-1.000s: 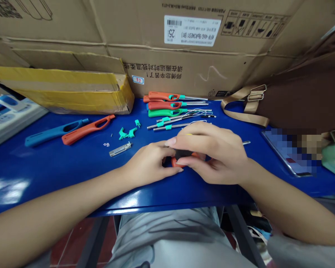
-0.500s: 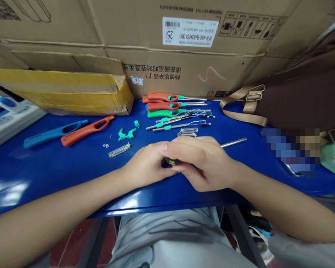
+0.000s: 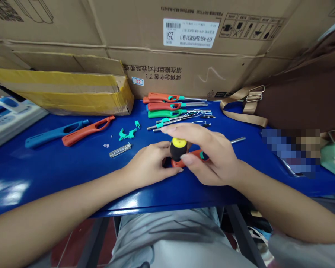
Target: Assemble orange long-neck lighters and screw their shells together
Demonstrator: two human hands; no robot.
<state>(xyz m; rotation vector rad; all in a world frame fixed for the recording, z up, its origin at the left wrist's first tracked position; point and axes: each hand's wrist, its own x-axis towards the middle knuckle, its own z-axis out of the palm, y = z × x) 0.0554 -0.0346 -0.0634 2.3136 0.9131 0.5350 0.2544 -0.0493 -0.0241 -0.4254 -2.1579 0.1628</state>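
Observation:
An orange gas lighter (image 3: 194,156) with a teal trigger lies across the blue table in front of me, its metal tube pointing right. My left hand (image 3: 149,162) is closed on its handle end, the fingertips partly hidden. Over that end stands a screwdriver (image 3: 178,149), its black and yellow handle upright; the tip cannot be seen. My right hand (image 3: 212,156) curls around this handle, thumb on the near side and fingers behind. Left of my hands lie a clear plastic part (image 3: 120,150) and several teal trigger pieces (image 3: 131,133).
Blue and orange lighter shells (image 3: 88,130) rest on the left. Several lighters (image 3: 164,107) and metal tubes with wires (image 3: 167,122) lie at the back. A taped carton (image 3: 95,96), a power strip (image 3: 19,121) and a brown bag (image 3: 301,85) border the table (image 3: 80,178).
My right hand has loosened and shifted slightly up and right around the screwdriver, baring its yellow top and the orange lighter beneath. My left hand stays nearly still.

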